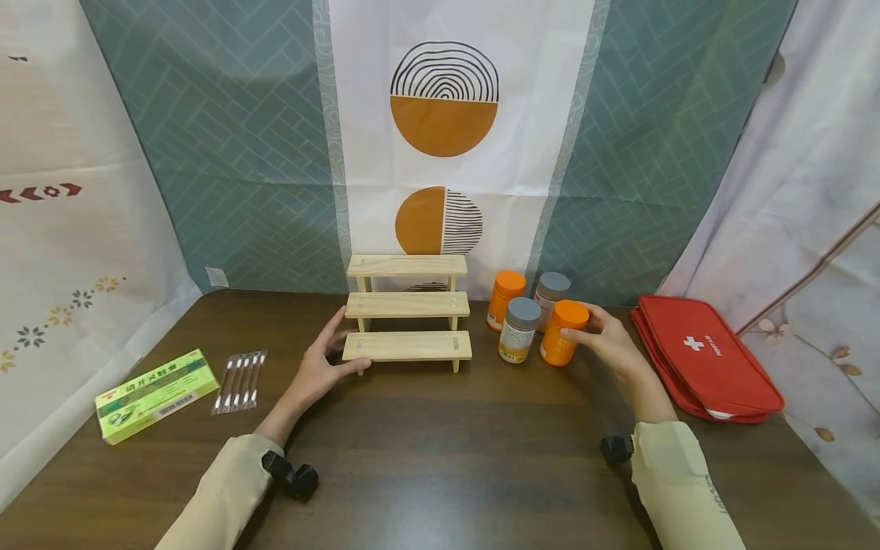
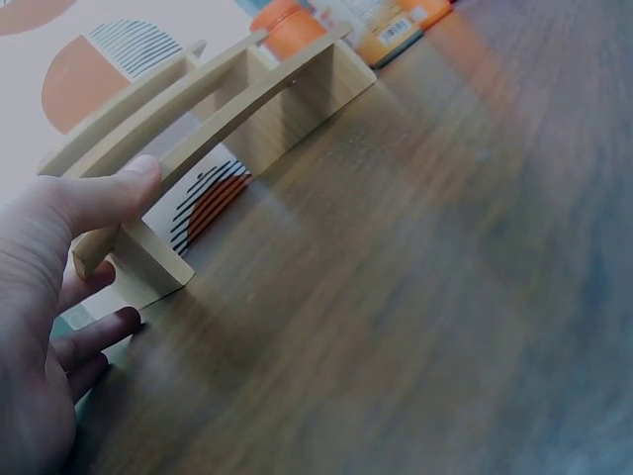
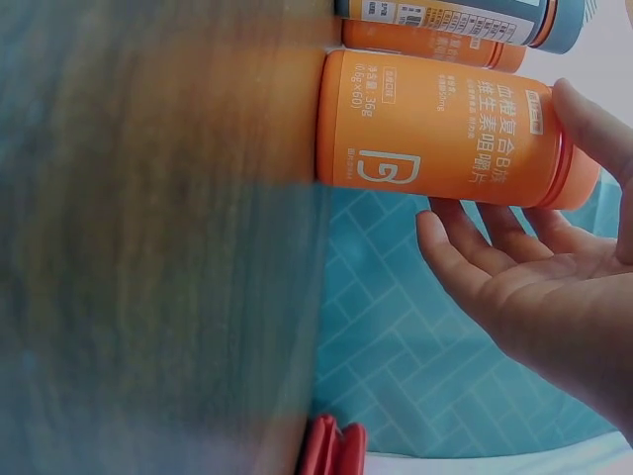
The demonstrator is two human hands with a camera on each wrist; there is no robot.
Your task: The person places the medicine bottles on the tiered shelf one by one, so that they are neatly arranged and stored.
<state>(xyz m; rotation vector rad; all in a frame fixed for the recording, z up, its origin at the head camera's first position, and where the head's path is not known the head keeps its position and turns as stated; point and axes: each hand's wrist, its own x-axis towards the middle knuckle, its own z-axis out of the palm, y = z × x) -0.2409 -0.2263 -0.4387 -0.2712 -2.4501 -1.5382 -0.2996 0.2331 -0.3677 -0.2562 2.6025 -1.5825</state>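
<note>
The half-curled left hand (image 1: 321,372) pinched the three-tier wooden stand (image 1: 407,304); the loosely curved right hand (image 1: 613,345) held the near orange vitamin bottle (image 1: 555,349).

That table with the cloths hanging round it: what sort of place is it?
Probably a staged tabletop, perhaps for filming or practice: patterned cloth hangs close behind and beside the table, and a wooden rack, bottles and a red pouch are laid out on it.

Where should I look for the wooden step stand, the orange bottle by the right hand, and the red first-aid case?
Wooden step stand (image 1: 408,305): head view, on its middle step.
Orange bottle (image 3: 445,131): right wrist view, on its label.
Red first-aid case (image 1: 708,360): head view, on its cover.
</note>
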